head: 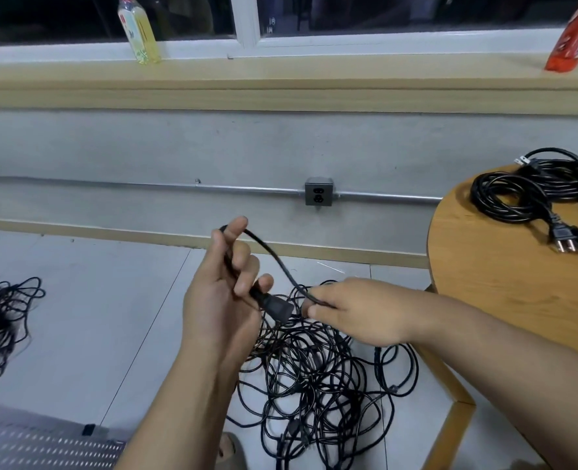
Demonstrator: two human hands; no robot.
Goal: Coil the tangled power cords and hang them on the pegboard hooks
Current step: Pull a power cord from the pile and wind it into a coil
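Left hand (223,300) is gripping a black power cord (274,256) beside its connector (275,305); right hand (355,312) is pinching it above the tangled cords (314,374).

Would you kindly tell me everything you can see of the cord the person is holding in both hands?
The cord is thin, black and rubbery-looking, ending in a blocky black plug. The left hand grips it just above the plug. It bends over that hand's raised forefinger, then slopes down to the right hand, whose fingers pinch it. Beyond that it seems to drop into the tangled pile on the floor.
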